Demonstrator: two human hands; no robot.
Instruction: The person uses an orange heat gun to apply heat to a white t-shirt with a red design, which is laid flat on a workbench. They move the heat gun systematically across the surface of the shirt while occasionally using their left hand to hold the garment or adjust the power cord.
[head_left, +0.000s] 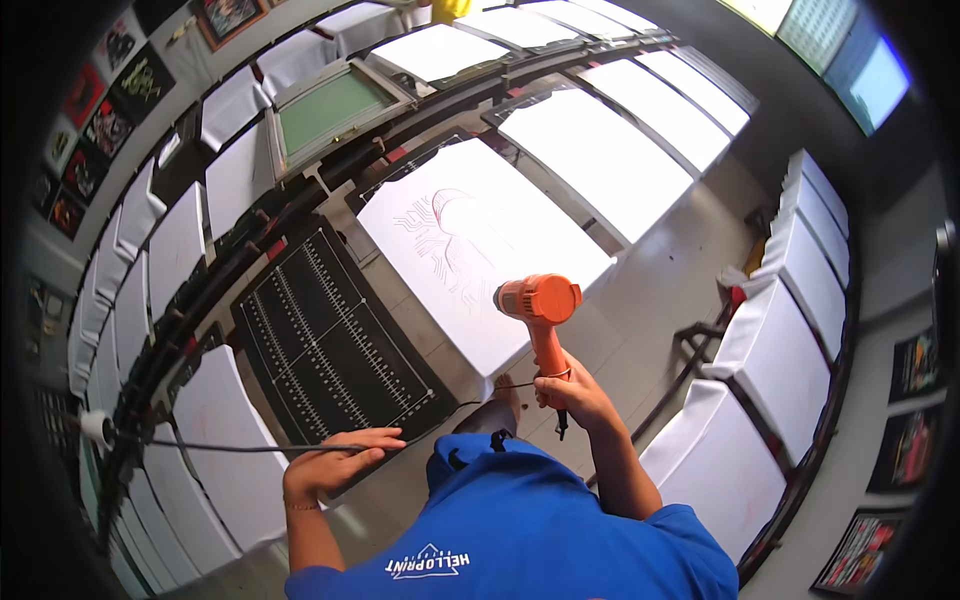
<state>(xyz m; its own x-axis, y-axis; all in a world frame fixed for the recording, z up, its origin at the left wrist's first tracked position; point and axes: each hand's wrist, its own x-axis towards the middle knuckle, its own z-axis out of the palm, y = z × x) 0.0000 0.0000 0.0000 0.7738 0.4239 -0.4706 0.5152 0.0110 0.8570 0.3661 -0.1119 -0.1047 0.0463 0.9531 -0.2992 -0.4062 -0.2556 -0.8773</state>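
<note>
My right hand [580, 398] is closed around the handle of an orange heat gun [545, 305], whose nozzle points left over a white T-shirt [540, 225]. The shirt lies flat on a printing board and carries a faint line print [450, 235] in red and grey. My left hand [350, 458] is stretched out flat at the near edge of a black board with white ruler marks [325, 335]. A black cable [225, 448] runs in from the left and lies across that hand; whether the thumb presses on it I cannot tell.
A screen frame with green mesh [335, 108] rests at the far left. Shirt-covered boards [610, 160] continue along the far row, with more boards [770, 350] along the right. A white socket [97, 428] sits at the left. My bare foot [508, 395] shows on the tiled floor.
</note>
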